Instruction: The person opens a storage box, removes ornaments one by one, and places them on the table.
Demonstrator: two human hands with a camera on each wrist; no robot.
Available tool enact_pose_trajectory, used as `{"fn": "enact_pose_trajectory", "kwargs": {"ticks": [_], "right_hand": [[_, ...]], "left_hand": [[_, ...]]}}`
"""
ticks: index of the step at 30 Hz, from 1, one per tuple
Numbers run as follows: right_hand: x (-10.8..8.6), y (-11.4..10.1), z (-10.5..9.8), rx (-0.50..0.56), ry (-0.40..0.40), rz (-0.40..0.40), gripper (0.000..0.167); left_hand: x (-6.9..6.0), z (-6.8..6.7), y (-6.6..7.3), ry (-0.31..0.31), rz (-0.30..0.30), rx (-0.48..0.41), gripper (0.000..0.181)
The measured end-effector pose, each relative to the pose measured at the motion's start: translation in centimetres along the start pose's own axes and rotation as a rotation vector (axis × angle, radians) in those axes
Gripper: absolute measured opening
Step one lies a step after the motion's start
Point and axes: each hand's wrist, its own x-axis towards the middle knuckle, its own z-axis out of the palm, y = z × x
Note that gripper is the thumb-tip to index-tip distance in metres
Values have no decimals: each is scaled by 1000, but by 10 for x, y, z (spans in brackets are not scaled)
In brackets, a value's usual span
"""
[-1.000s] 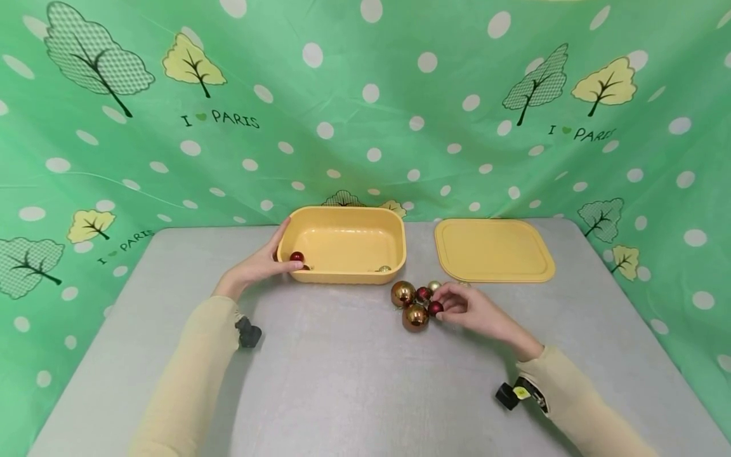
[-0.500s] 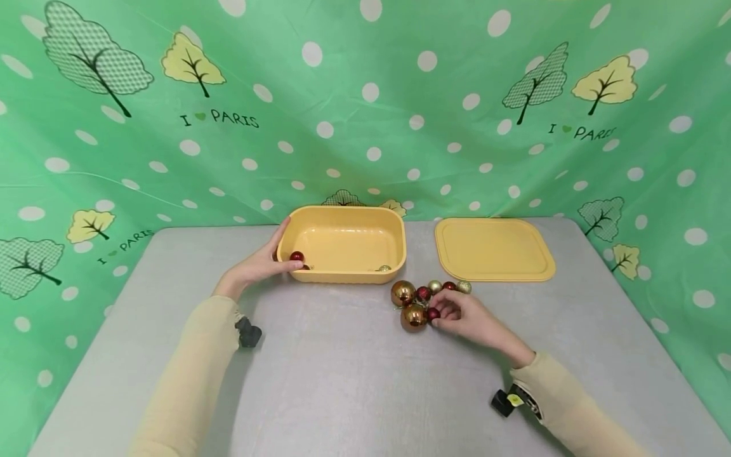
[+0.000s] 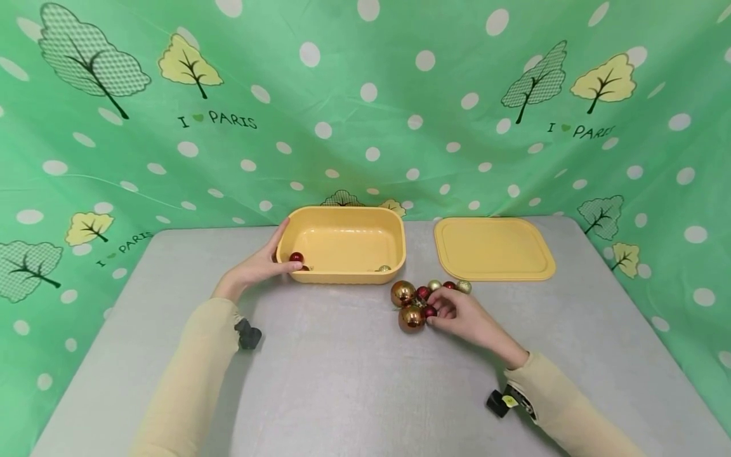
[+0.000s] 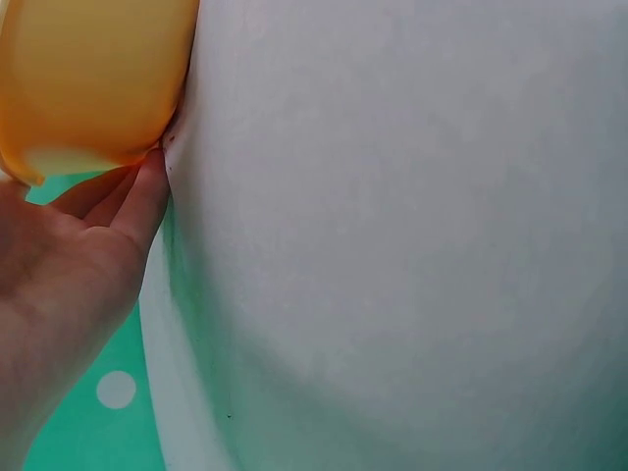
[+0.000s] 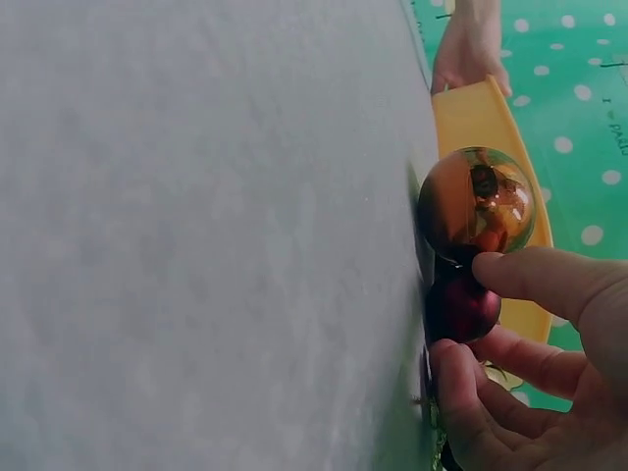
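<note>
Dk red ball [image 3: 430, 311] pinched betw. thumb & fingers of R hand [image 3: 465, 317], just beside big gold ball [image 3: 412, 318], nr box [image 3: 342, 277]. Box gripped at L end by wide-spread L hand [image 3: 257, 264], prob. for steadiness. Lid [image 3: 495, 249] laid flat to R, prob. out of way.

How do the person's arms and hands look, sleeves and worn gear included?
Both arms have long, plain cream sleeves: left sleeve and right sleeve. Each wrist carries black gear: a left-wrist device and a right-wrist device, the latter with a yellow-green sticker. The left hand and right hand are ungloved.
</note>
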Motion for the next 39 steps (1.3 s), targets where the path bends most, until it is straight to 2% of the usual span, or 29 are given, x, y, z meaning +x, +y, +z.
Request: {"fn": "enact_pose_trajectory", "kwargs": {"ticks": [8, 16, 29, 39], "right_hand": [[-5, -1, -14, 17, 9, 27, 33], [3, -6, -27, 66, -10, -12, 33], [35, -29, -34, 75, -7, -61, 24], [65, -49, -31, 58, -35, -122, 23]], "left_hand": [[-2, 0, 1, 2, 2, -8, 105], [-2, -1, -1, -1, 3, -15, 105], [0, 0, -3, -7, 7, -40, 106], [0, 0, -1, -1, -6, -31, 106]]}}
